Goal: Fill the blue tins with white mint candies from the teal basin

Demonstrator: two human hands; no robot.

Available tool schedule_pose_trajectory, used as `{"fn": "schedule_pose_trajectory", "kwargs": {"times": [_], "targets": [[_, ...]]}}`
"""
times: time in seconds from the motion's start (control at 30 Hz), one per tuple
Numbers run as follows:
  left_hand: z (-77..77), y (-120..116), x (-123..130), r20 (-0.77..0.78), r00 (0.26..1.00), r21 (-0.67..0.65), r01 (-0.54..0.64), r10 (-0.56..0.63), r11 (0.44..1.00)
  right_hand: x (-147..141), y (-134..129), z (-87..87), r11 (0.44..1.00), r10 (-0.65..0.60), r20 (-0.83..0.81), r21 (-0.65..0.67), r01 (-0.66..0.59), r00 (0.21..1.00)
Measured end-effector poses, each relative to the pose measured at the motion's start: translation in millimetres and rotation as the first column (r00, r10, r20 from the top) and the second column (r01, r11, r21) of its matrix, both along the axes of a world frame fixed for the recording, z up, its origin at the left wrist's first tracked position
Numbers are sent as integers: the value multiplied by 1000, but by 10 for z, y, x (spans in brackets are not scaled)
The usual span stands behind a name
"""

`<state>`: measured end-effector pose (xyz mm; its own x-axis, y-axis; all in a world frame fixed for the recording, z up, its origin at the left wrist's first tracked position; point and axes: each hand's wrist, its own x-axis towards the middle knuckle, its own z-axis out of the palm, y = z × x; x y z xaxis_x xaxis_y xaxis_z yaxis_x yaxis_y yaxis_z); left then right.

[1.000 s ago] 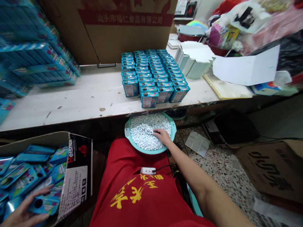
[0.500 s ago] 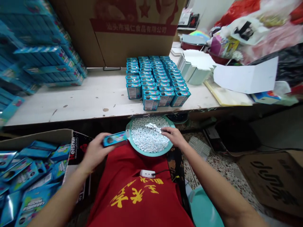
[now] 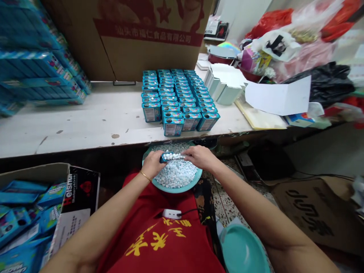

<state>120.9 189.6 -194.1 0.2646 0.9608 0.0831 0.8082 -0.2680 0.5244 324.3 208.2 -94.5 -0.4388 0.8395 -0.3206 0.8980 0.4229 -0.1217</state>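
Observation:
Over a teal basin point(image 3: 175, 189) full of small white candies point(image 3: 176, 174), my left hand point(image 3: 152, 163) holds a small blue tin point(image 3: 163, 159), its open top turned toward the right. My right hand point(image 3: 196, 156) grips a scoop heaped with white candies point(image 3: 174, 156), and the far end of the load meets the tin's mouth. The scoop's shape is mostly hidden under the candies and my fingers. Rows of blue tins point(image 3: 173, 127) stand upright on the white table just beyond the basin.
At the lower left, an open carton point(image 3: 83, 189) holds blue packs. Stacked blue boxes point(image 3: 42, 72) and a large cardboard box point(image 3: 127, 53) stand at the back. White card stacks point(image 3: 226, 81) and plastic bags sit right. A teal lid or bowl point(image 3: 243, 248) lies low right.
My left hand has brought the blue tin rightward over the basin. My right hand has raised the scoop of candies to its mouth. The whole view has shifted slightly.

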Motion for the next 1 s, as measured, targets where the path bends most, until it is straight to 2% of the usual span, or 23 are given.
{"fn": "schedule_pose_trajectory", "kwargs": {"times": [0.2,0.4,0.47,0.53,0.6,0.63,0.73,0.8,0.87,0.93,1.0], "targets": [[-25,3,28,-21,1000,-7,9,-9,1000,-172,78,202,997,71,182,-16,-69,981],[-51,-3,73,17,1000,13,-4,4,1000,-394,63,365,993,88,229,62,-105,969],[-61,-15,30,85,996,7,-29,28,1000,-316,52,388,992,88,217,66,-105,972],[-90,-37,-68,225,970,-45,-81,89,996,-103,23,334,995,54,198,66,-68,979],[-153,-68,-197,416,887,-172,-141,201,975,191,-38,154,999,-30,199,39,23,980],[-198,-84,-257,505,818,-254,-166,277,953,334,-82,12,997,-81,207,13,80,975],[-364,-118,-333,680,548,-484,-164,487,860,565,-239,-563,969,-218,191,-74,236,957],[-471,-121,-265,734,366,-588,-79,572,805,491,-323,-967,946,-307,91,-83,314,947],[-551,-110,-126,746,239,-643,18,621,766,301,-362,-1295,930,-360,4,-72,359,933],[-595,-93,27,744,176,-664,86,645,742,121,-355,-1512,922,-386,-51,-66,383,921],[-595,-80,133,746,148,-666,146,649,732,43,-324,-1631,910,-414,-106,-78,407,904]]}}
